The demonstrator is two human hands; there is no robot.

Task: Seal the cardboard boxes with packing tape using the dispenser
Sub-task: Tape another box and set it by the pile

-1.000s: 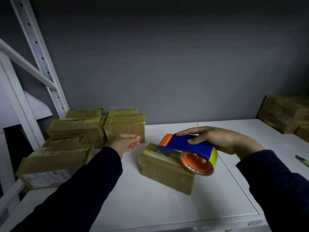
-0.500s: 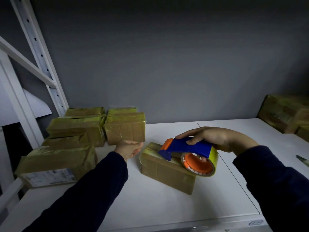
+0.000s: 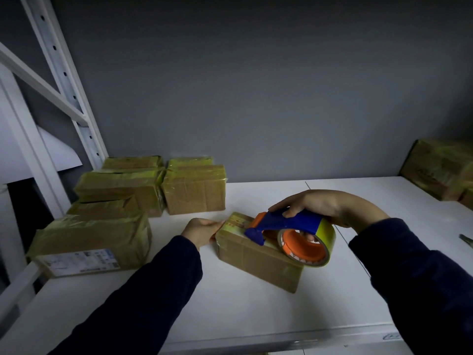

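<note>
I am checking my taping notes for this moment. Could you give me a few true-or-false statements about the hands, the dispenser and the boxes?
1. The right hand grips the blue tape dispenser. True.
2. The tape dispenser sits on the labelled box at the left. False: it rests on the middle box, apart from the labelled box.
3. The left hand touches the middle box's end. True.
4. The tape roll has a green core. False: it is orange.
</note>
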